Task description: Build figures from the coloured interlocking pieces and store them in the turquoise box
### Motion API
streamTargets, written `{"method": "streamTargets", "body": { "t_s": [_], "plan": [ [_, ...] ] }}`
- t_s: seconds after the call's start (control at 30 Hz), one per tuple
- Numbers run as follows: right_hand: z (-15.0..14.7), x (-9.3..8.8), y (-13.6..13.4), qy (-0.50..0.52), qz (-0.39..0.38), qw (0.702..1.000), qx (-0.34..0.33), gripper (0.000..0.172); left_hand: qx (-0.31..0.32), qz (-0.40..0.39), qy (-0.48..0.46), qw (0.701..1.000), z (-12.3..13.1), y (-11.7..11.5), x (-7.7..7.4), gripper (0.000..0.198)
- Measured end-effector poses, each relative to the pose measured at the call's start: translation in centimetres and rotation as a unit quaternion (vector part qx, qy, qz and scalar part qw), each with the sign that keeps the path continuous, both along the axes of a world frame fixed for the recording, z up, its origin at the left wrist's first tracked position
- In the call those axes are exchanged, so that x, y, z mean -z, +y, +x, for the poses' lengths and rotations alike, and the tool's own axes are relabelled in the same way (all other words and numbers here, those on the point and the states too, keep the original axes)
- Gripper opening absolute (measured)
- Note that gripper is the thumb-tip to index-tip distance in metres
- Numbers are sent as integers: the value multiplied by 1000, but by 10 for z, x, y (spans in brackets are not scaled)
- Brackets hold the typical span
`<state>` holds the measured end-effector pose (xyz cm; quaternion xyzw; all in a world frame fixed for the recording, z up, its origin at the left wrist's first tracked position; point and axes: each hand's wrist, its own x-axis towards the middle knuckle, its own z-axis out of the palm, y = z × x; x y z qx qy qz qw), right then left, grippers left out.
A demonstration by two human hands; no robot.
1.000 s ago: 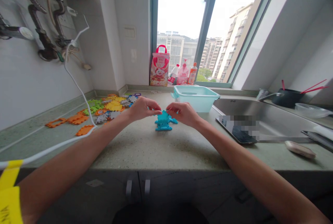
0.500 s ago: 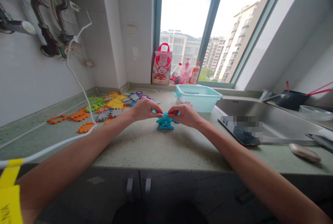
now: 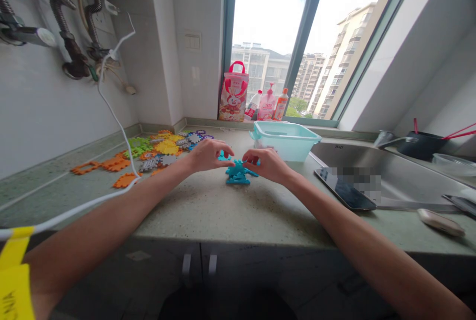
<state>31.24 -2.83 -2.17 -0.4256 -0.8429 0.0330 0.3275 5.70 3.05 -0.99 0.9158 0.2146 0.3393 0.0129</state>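
Observation:
A small stack of turquoise interlocking toy pieces [image 3: 238, 174] stands on the counter in front of me. My left hand [image 3: 208, 155] is at its upper left side, thumb and index finger parted with a gap between them. On the other side, my right hand [image 3: 268, 162] has its fingers curled and spread a little from the thumb, close to the top of the stack. Neither hand visibly grips it. More turquoise pieces [image 3: 224, 155] show partly behind my left fingers.
Loose orange [image 3: 115, 161], yellow [image 3: 167, 145] and green pieces [image 3: 139, 146] lie to the left, crossed by a white cable [image 3: 126, 149]. A light teal tub [image 3: 288, 136] stands behind my right hand. Rightward are a phone [image 3: 345, 191] and the sink [image 3: 394, 181].
My fingertips have parted from the top of the turquoise stack, where both hands were pinching. The stack stays standing in place, and the view has shifted slightly.

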Motion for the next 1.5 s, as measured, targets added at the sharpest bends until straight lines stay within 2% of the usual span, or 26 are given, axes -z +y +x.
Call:
{"method": "streamTargets", "body": {
  "t_s": [0.13,0.33,0.5,0.73,0.9,1.03,1.5],
  "plan": [
    [0,-1,0,-6,-1,1000,3,9,-33,-9,-26,999,-9,9,-2,27],
    [4,-4,0,-38,10,999,37,17,54,-101,83,990,-21,13,-2,30],
    [8,-8,0,-121,-3,991,65,17,59,-169,95,979,-15,11,4,34],
    [8,-6,2,-139,-1,988,66,19,56,-225,80,969,-6,9,15,40],
    [8,-5,3,-138,1,989,58,20,31,-206,74,975,-2,4,14,44],
    [8,-6,3,-138,2,989,57,20,13,-165,61,984,-1,1,11,39],
    [9,-8,1,-135,5,990,44,19,53,-159,24,986,2,3,19,40]
  ]
}}
